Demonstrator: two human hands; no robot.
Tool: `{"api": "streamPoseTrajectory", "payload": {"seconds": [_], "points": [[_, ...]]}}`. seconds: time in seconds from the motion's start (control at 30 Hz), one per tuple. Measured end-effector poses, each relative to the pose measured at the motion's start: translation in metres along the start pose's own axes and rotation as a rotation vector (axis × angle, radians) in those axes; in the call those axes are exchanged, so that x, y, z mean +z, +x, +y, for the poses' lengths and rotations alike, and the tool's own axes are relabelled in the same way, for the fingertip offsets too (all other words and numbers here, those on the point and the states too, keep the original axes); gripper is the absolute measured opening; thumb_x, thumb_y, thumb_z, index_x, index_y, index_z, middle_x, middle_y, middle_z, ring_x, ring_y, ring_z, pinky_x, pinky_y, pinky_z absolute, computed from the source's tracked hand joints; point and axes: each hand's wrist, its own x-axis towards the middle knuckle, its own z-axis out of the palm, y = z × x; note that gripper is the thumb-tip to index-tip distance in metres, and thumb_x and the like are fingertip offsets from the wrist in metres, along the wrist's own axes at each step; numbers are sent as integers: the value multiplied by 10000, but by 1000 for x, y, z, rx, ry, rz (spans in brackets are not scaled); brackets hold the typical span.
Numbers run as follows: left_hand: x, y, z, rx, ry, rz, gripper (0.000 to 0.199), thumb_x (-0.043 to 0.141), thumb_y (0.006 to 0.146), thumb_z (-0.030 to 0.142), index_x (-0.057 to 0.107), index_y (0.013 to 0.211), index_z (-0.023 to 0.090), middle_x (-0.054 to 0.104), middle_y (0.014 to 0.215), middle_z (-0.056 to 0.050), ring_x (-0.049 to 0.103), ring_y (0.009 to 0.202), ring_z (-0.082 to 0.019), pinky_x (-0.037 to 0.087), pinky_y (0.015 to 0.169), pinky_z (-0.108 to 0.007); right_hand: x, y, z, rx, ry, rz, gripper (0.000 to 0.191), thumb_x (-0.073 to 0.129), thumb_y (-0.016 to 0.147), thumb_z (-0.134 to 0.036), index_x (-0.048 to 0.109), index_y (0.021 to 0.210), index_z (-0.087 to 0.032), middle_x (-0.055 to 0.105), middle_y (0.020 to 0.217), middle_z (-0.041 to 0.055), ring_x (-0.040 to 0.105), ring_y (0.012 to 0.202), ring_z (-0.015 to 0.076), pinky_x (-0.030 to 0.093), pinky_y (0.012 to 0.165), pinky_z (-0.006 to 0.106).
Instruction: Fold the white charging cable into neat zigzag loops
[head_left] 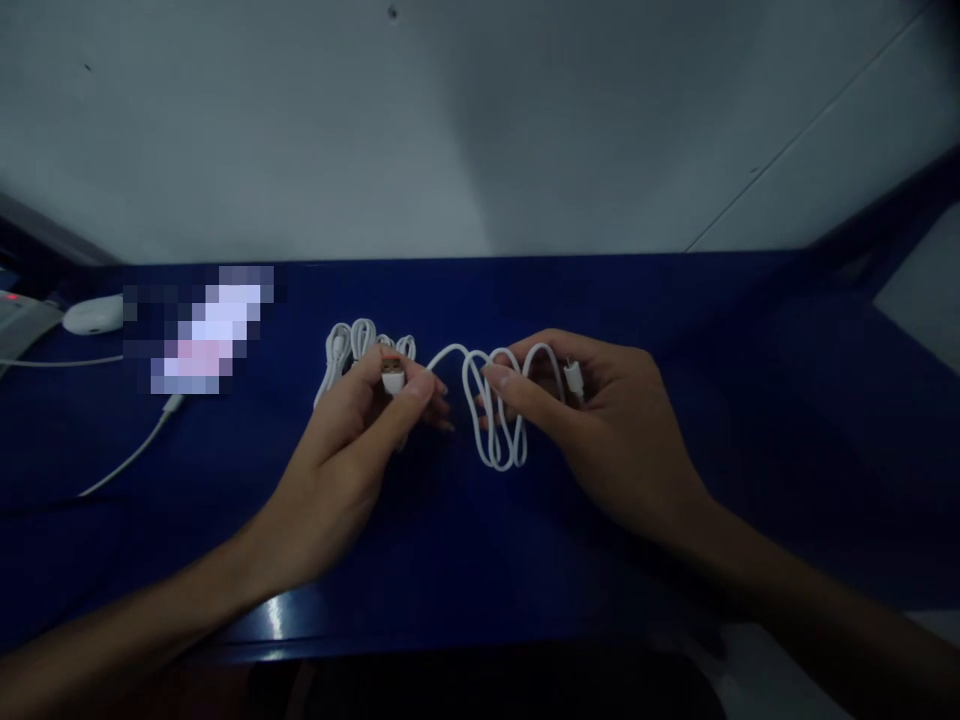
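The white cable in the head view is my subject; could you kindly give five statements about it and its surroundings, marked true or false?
1. The right hand holds loops of the white cable. True.
2. The left hand is empty. False: it holds the cable's end with the wide plug.
3. The small plug shows beside the right hand. True.
4. The surface underneath is red. False: the table top is blue.
5. More white cables lie just beyond the left hand. True.

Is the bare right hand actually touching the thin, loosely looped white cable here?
Touching. The head view shows the bare right hand with its thumb laid across the thin, loosely looped white cable, hiding part of its strands.
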Motion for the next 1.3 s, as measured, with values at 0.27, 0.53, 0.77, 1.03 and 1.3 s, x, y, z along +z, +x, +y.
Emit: {"api": "streamPoseTrajectory", "payload": {"seconds": [0.27, 0.53, 0.77, 1.03, 1.3], "points": [[1, 5, 0, -112, -435, -148, 173, 565, 1153, 313, 658, 1048, 212, 783, 1337, -99, 736, 1278, -318, 600, 1087, -515, -2, 4, 2, 131, 112, -42, 238, 861, 953, -393, 791, 807, -218, 625, 674, -10, 515, 563, 113, 395, 504, 265], [0, 5, 1, -169, -457, -164, 160, 587, 1145, 351, 657, 1117, 210, 774, 1377, -145, 751, 1278, -356, 657, 1022, -531, -3, 7, 4, 198, 158, -24, 277, 900, 914, -452, 787, 827, -214, 590, 679, -39, 333, 473, 55, 241, 410, 249], [1, 3, 0, -197, -383, -221, 148, 761, 1046, 214, 619, 1087, 206, 759, 1418, -145, 740, 1315, -365, 689, 998, -491, -3, 10, 11, 219, 232, -46, 418, 904, 910, -474, 692, 684, -194, 553, 605, -46, 380, 460, 52, 293, 402, 214], [-1, 5, -3, -148, -303, -239, 287, 820, 973, 106, 578, 1091, 207, 778, 1405, -154, 788, 1244, -375, 715, 955, -476, -2, 10, 10, 173, 163, 3, 422, 887, 922, -504, 713, 705, -186, 582, 594, -40, 412, 444, 46, 271, 383, 188], [0, 4, 1, -209, -374, -236, 169, 757, 1015, 124, 629, 1092, 202, 760, 1447, -161, 755, 1301, -386, 707, 958, -482, -2, 11, 11, 191, 164, -22, 441, 811, 991, -519, 736, 718, -181, 560, 566, -44, 365, 401, 35, 230, 366, 192]]}}
